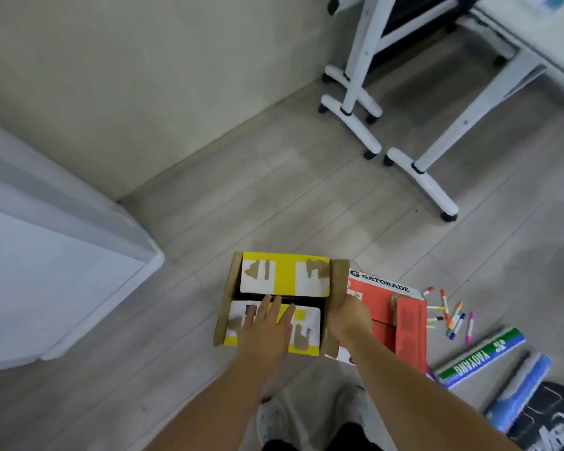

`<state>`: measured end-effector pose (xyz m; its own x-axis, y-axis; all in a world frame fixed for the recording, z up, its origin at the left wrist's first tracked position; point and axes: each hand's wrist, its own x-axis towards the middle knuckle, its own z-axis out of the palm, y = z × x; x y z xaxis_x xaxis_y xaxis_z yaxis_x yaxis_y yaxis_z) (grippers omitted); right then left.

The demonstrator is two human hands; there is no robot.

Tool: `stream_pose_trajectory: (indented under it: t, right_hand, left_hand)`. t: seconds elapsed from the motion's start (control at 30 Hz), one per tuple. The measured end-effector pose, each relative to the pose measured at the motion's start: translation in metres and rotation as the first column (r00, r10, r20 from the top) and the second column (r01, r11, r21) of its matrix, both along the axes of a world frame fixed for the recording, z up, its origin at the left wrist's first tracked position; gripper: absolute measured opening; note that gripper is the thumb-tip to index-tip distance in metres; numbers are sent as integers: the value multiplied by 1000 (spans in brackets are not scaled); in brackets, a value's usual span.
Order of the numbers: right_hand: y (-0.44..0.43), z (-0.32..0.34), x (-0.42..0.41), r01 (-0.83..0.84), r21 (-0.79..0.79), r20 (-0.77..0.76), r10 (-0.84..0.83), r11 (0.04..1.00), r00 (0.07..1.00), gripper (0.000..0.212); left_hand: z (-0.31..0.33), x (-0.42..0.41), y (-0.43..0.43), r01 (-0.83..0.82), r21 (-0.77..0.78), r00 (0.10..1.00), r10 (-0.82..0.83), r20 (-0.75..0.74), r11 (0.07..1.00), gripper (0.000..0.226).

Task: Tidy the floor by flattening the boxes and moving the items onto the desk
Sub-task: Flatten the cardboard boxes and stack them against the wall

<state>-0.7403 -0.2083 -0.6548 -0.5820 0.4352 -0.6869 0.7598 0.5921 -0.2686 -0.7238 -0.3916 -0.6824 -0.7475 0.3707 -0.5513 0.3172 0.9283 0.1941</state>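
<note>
Two boxes sit on the wood-look floor, below the white desk at upper right. Yellow cardboard box: top flaps folded nearly closed. Red Gatorade box: lying flat, touching the yellow box's right side. YAOYANG tube: further right. Left hand: fingers straight and spread, pressing the near flap. Right hand: fingers curled round the brown right side flap. Loose markers lie beside the Gatorade box.

"GATORADE", beside a G logo, stands on the white strip of the red box. "YAOYANG" runs along the green band of the tube. White lettering on the dark bag cannot be read.
</note>
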Motion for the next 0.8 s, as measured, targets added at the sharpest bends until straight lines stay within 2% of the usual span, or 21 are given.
stream_pose_trajectory:
  t: [0.23, 0.4, 0.6, 0.8]
  right_hand:
    - [-20, -3, -128, -141, -16, -25, 141, 990, 990, 22]
    - [-25, 9, -213, -270, -33, -58, 268, 962, 962, 19]
    - [-37, 28, -300, -430, 1, -99, 428, 903, 898, 22]
    - [-76, 11, -380, -545, 6, -81, 544, 838, 835, 21]
  left_hand:
    - [-7, -82, -9, -212, -44, 976, 210, -49, 976, 55]
    - [10, -144, -8, -269, -59, 960, 262, -98, 961, 58]
    - [31, -224, -11, -420, -38, 907, 418, -58, 907, 61]
    - [-10, -293, -46, -502, -47, 864, 503, 18, 864, 65]
